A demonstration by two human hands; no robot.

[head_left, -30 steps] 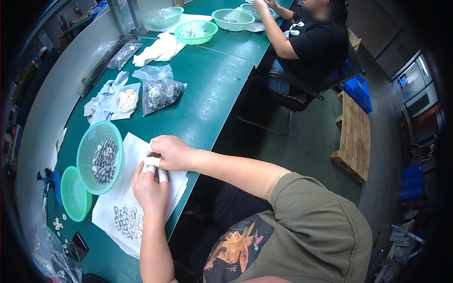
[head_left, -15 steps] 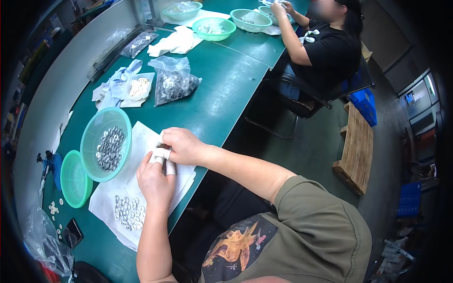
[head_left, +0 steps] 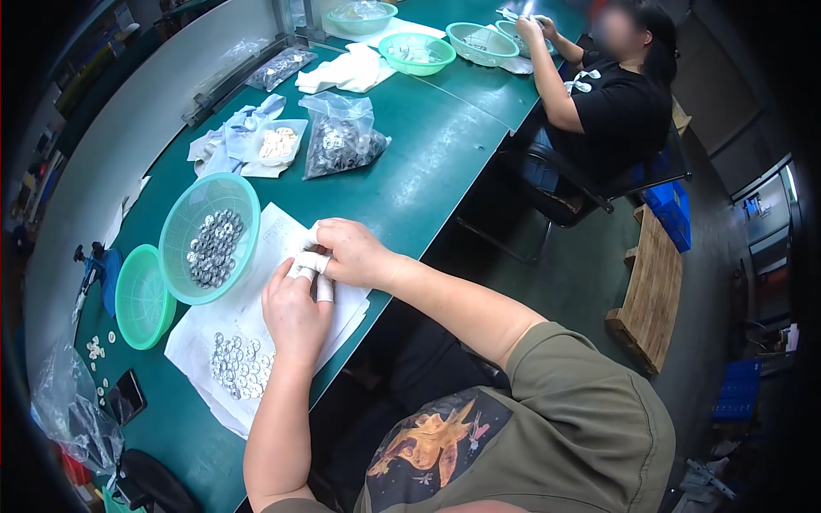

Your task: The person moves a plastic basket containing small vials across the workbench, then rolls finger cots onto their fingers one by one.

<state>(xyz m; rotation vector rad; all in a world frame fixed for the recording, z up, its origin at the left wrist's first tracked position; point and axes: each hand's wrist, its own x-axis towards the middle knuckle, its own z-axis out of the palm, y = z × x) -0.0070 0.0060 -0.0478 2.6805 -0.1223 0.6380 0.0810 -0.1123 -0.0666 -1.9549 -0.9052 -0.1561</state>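
My left hand [head_left: 295,309] and my right hand [head_left: 352,252] meet over the white papers [head_left: 205,342], fingers pinched together. White wraps cover several fingertips. Whatever lies between the fingers is hidden. Beside my left wrist, shiny round button-like discs [head_left: 240,366] are spread on the paper. A pale green mesh basket [head_left: 177,282] sits to the left of my hands, partly on the paper, with a heap of darker silvery discs [head_left: 214,248] inside it.
Behind the green basket [head_left: 147,295] stand loose white discs [head_left: 95,346] and a phone [head_left: 127,398]. Farther up the table lie a plastic bag of dark discs [head_left: 342,147], a tray of white pieces [head_left: 278,144] and cloths [head_left: 231,137]. Another person [head_left: 616,111] sits at the far right.
The whole view has shifted, so the table and its things appear further right and slightly higher. My hands stay together in the same pinched pose over the paper.
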